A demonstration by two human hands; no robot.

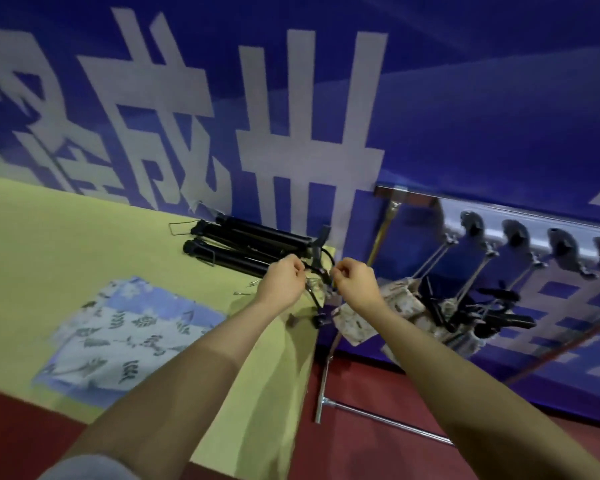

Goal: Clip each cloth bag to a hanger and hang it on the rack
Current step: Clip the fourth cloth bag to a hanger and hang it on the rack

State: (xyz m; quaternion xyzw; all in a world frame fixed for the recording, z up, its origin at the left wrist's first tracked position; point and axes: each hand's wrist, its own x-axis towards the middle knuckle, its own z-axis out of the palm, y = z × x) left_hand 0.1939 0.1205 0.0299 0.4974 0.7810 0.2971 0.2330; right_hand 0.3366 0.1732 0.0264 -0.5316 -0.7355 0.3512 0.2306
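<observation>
My left hand (284, 280) and my right hand (355, 280) are raised side by side over the table's right end, each with fingers curled on a black clip hanger (317, 271) held between them. A blue-and-white patterned cloth bag (125, 337) lies flat on the yellow-green table (49, 244). To the right, a metal rack (499, 213) carries several black hangers (471, 225) with beige patterned cloth bags (402, 306) clipped on them. The picture is blurred, so the clips are hard to make out.
A bundle of black folded tripod legs (243, 242) lies at the table's far edge against the blue banner wall (465, 98). Small metal clips (241, 292) lie loose near my left hand. The rack's base bar (378, 419) rests on the red floor.
</observation>
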